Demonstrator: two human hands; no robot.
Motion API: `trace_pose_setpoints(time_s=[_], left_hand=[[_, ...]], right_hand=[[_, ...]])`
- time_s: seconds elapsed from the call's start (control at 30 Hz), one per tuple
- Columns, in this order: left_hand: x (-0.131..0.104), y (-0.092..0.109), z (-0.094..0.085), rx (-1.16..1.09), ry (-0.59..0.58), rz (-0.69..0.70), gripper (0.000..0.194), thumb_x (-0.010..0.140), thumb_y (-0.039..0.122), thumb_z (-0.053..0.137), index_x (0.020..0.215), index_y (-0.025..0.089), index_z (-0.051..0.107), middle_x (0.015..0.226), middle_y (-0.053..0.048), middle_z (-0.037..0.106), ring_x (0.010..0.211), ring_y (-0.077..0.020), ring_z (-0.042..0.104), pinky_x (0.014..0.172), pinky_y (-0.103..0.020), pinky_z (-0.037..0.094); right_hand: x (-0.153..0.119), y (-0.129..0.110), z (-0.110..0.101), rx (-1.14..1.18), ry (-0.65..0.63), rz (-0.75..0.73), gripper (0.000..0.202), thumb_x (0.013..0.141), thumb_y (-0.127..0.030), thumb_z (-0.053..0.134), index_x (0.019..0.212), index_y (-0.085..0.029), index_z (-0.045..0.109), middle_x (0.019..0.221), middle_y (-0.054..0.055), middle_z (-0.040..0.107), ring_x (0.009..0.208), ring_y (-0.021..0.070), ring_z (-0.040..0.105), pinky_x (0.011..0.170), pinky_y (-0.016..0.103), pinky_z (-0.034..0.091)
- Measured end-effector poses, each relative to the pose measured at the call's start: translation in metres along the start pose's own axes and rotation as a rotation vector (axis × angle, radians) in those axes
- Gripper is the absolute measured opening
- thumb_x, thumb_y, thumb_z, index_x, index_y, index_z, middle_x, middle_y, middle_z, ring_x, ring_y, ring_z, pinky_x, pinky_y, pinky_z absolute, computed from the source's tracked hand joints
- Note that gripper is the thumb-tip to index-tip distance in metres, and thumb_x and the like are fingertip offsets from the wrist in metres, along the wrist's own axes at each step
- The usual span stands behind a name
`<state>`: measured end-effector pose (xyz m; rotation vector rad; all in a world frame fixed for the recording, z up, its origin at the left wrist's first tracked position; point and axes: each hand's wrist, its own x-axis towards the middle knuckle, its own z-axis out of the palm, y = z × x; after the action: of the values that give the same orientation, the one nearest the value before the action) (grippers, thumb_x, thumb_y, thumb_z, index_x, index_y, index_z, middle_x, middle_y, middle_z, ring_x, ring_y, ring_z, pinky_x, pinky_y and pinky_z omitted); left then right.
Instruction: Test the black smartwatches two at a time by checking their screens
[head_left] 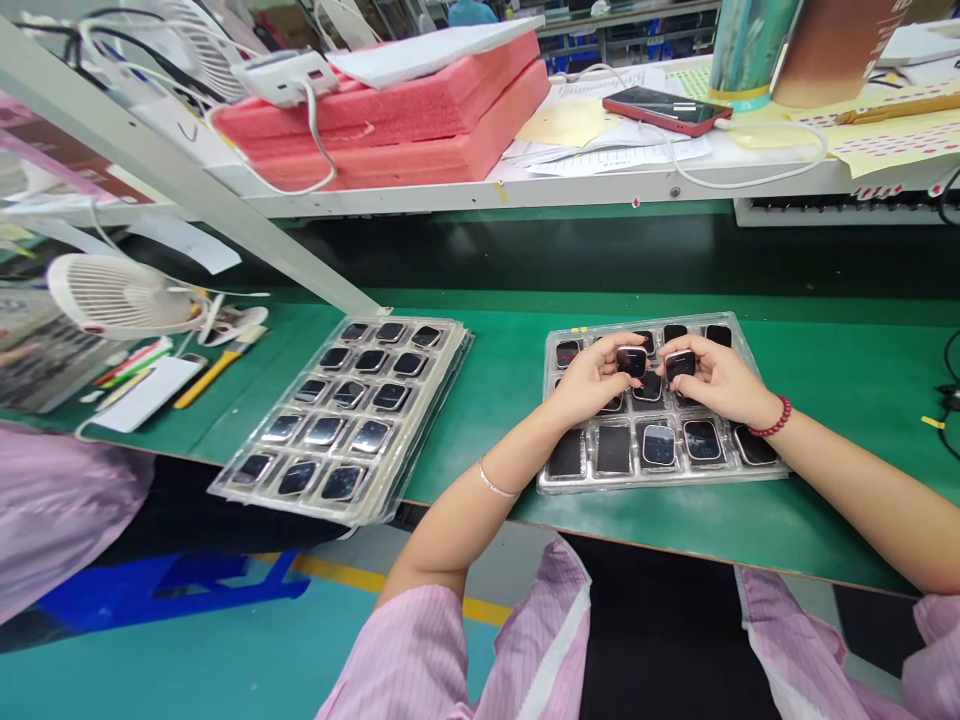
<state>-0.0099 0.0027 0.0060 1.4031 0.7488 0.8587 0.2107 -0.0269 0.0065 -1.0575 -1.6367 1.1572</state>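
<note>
A clear plastic tray (pixel 551 484) with several dark square watch-like pieces lies in front of me on the green table. Above its middle, my left hand (pixel 596 378) pinches one dark square piece (pixel 631 361) between thumb and fingers. Close by on the right, my right hand (pixel 718 378) grips another such piece (pixel 680 366). The two held pieces are apart, screens facing up toward me. Along the tray's near row, two left compartments show flat dark squares, and rounded pieces (pixel 659 445) sit to their right. A second stack of trays (pixel 405 470) with similar pieces rests to the left.
A slanted white post (pixel 300 255) meets the green table (pixel 495 370) behind the left trays. Farther left are a white fan (pixel 124 295), a yellow-handled tool (pixel 214 378) and another person's sleeve (pixel 67 510). The shelf above holds red foam (pixel 390 125) and a phone (pixel 666 108).
</note>
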Motion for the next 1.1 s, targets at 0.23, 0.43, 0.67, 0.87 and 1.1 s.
trace_pose_setpoints(time_s=[0.23,0.43,0.67,0.87,1.1], left_hand=[[0.005,0.008,-0.007,-0.280,-0.106,-0.147,0.066,0.063,0.017,0.082,0.124,0.018,0.056,0.093,-0.004,0.073,0.060,-0.0079,0.065,0.052,-0.016,0.045],[-0.055,0.070,0.006,-0.584,-0.601,-0.173,0.073,0.070,0.042,0.085,0.132,0.015,0.056,0.068,-0.002,0.069,0.038,-0.0104,0.056,0.037,-0.018,0.043],[-0.100,0.060,0.061,-0.735,-0.981,-0.330,0.086,0.042,0.026,0.094,0.122,0.009,0.068,0.074,-0.007,0.072,0.053,-0.0227,0.069,0.046,-0.027,0.056],[-0.122,0.058,0.068,-0.812,-0.916,-0.327,0.093,0.043,0.030,0.095,0.128,0.008,0.064,0.078,-0.008,0.070,0.055,-0.0210,0.067,0.048,-0.028,0.057],[-0.148,0.030,0.035,-0.622,-0.010,-0.130,0.081,0.065,0.052,0.088,0.133,0.023,0.053,0.082,-0.005,0.073,0.047,-0.0127,0.063,0.039,-0.018,0.044]], right_hand=[[0.001,-0.002,-0.001,-0.025,0.000,-0.011,0.031,0.073,-0.020,0.067,0.104,-0.022,0.065,0.098,0.006,0.072,0.085,0.0240,0.071,0.070,0.037,0.061],[-0.003,0.001,-0.005,0.003,0.020,0.042,0.030,0.079,-0.027,0.072,0.109,-0.024,0.067,0.097,0.008,0.076,0.069,0.0212,0.070,0.058,0.034,0.060],[0.002,-0.001,-0.014,0.211,-0.033,0.156,0.037,0.096,-0.049,0.061,0.125,-0.028,0.068,0.119,0.011,0.075,0.088,0.0259,0.075,0.064,0.038,0.065],[-0.020,-0.062,-0.002,0.356,-0.139,0.246,0.034,0.090,-0.052,0.068,0.118,-0.035,0.072,0.128,0.008,0.070,0.107,0.0328,0.072,0.064,0.037,0.067],[-0.091,-0.120,0.054,0.706,-0.536,0.576,0.044,0.074,-0.058,0.086,0.100,-0.027,0.069,0.095,0.007,0.070,0.072,0.0190,0.070,0.057,0.027,0.060]])
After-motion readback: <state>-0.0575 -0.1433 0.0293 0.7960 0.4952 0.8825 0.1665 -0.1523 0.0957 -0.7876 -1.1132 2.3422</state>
